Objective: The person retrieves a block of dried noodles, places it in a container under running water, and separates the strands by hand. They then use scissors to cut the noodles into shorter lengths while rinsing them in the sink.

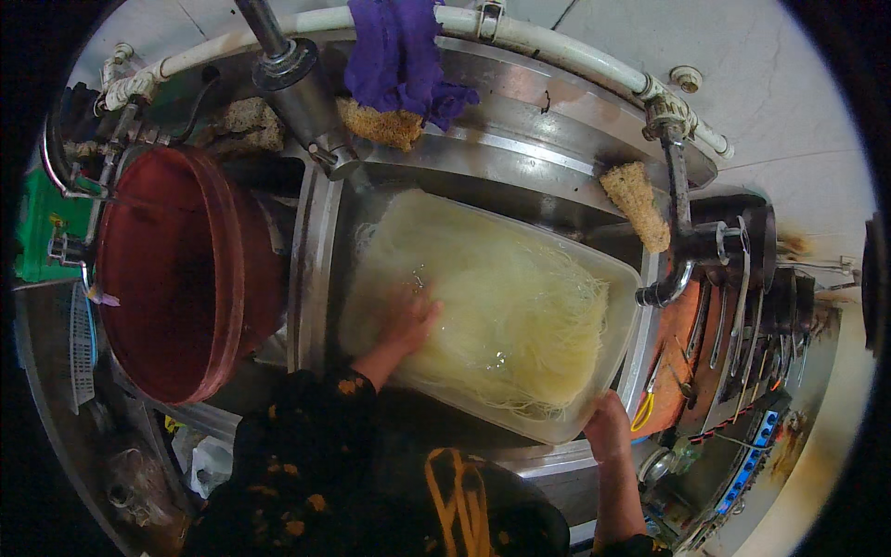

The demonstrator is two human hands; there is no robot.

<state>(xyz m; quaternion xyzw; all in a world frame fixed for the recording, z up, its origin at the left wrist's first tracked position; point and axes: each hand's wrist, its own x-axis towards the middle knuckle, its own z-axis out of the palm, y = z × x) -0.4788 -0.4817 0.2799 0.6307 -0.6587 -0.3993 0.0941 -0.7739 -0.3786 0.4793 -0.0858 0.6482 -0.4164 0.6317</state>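
Note:
A rectangular translucent plastic tub (630, 306) sits at a slant inside a stainless steel sink basin. Thin pale noodles (557, 341), which look like rice vermicelli, fill it in cloudy water. My left hand (411, 324) reaches into the tub's left part, its fingers partly sunk among water and noodles; whether they grasp any strands is hidden. At the tub's lower right corner, my right hand (605, 425) grips the rim from outside.
A big reddish-brown plastic bucket (230, 278) stands left of the basin. Metal faucets (665, 285) overhang at right and upper left. Loofah-like scrubbers (637, 205) and a purple cloth (397, 56) lie along the back ledge and pipe. Ladles and scissors (647, 404) lie at right.

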